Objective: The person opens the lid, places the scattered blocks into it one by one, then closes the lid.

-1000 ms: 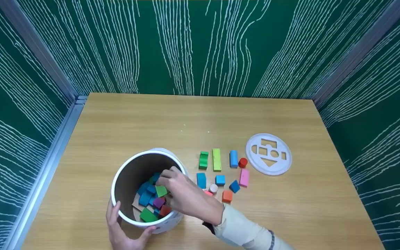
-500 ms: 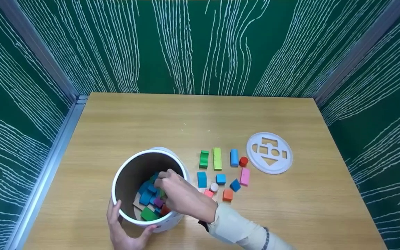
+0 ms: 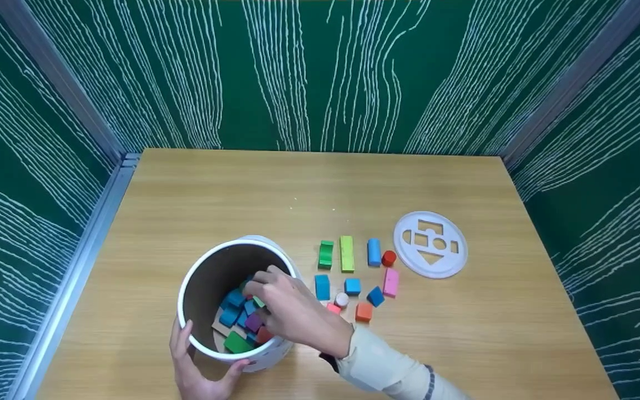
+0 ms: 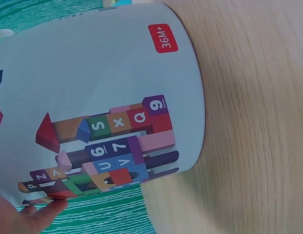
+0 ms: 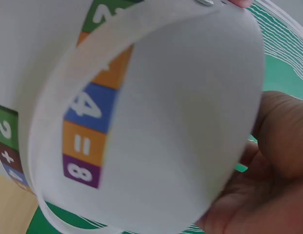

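A white cylindrical bucket stands open-topped at the front left of the table, with several coloured toy blocks inside. My left hand holds the bucket's near left side, thumb at the front and fingers at the left. In the left wrist view its fingers lie at the rim end of the printed wall. My right hand reaches over the right rim into the bucket, fingers bent down among the blocks. A light green block shows partly beside those fingers; whether they pinch anything is hidden.
Right of the bucket lie several loose blocks, among them a yellow-green bar, a blue cylinder and an orange cube. A white round lid with shaped holes lies beyond them. A pale strap hangs along the bucket's outside.
My right hand shifts slightly among the blocks inside the bucket. The light green block is more covered than a second ago, and some blue blocks have shifted. My left hand stays put.
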Motion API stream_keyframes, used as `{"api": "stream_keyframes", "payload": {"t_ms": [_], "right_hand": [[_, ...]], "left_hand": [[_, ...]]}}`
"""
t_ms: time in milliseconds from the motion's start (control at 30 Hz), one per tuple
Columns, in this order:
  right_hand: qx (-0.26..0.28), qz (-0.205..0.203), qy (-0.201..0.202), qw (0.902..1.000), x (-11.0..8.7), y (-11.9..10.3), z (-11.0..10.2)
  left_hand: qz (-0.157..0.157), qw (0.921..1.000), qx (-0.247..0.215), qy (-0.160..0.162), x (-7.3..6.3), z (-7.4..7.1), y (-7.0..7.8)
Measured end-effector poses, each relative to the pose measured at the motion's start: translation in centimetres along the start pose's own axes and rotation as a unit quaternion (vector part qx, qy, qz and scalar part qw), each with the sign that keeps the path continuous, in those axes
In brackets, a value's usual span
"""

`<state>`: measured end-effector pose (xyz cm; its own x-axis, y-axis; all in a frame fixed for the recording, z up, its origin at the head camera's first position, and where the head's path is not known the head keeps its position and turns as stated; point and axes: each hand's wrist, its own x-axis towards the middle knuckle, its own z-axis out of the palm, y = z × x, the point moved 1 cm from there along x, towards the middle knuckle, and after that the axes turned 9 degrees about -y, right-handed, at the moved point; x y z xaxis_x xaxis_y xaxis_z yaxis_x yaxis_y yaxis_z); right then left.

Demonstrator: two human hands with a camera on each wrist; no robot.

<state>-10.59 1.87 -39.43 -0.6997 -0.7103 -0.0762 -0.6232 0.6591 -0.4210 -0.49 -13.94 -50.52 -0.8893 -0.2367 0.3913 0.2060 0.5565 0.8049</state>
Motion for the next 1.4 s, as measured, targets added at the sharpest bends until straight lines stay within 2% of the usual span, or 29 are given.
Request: {"api": "stream_keyframes", "payload": {"t_ms": [100, 333, 600, 733, 900, 1067, 1233, 1400], "right_hand": [[-0.002, -0.012, 0.012, 0.9999, -0.4, 0.1, -0.3], [0.017, -0.04, 0.049, 0.9978, -1.4, 0.6, -1.4], [0.025, -0.03, 0.082, 0.9959, -2.7, 1.5, -2.4], [0.025, -0.029, 0.102, 0.994, -3.3, 1.9, -2.7], [0.038, -0.03, 0.119, 0.9917, -4.0, 2.4, -2.8], [0.045, -0.038, 0.138, 0.9888, -4.6, 3.1, -2.9], [0.067, -0.017, 0.14, 0.9877, -5.3, 3.9, -3.0], [0.086, 0.016, 0.142, 0.986, -6.1, 5.4, -2.8]], "left_hand": [[0.005, 1.0, -0.004, 0.001, -0.1, 0.0, 0.0], [-0.021, 0.9998, -0.001, -0.006, -0.1, 0.0, 0.2], [-0.007, 0.9999, -0.006, -0.012, 0.0, 0.0, -0.1], [-0.017, 0.9996, -0.015, -0.016, -0.1, -0.1, 0.0], [-0.015, 0.9998, -0.009, -0.009, -0.2, -0.1, 0.0], [-0.039, 0.9992, -0.004, -0.007, -0.3, -0.1, 0.1], [-0.048, 0.9988, -0.005, -0.009, -0.4, 0.0, 0.2], [-0.014, 0.9998, -0.01, 0.0, -0.1, -0.1, 0.6]]}}
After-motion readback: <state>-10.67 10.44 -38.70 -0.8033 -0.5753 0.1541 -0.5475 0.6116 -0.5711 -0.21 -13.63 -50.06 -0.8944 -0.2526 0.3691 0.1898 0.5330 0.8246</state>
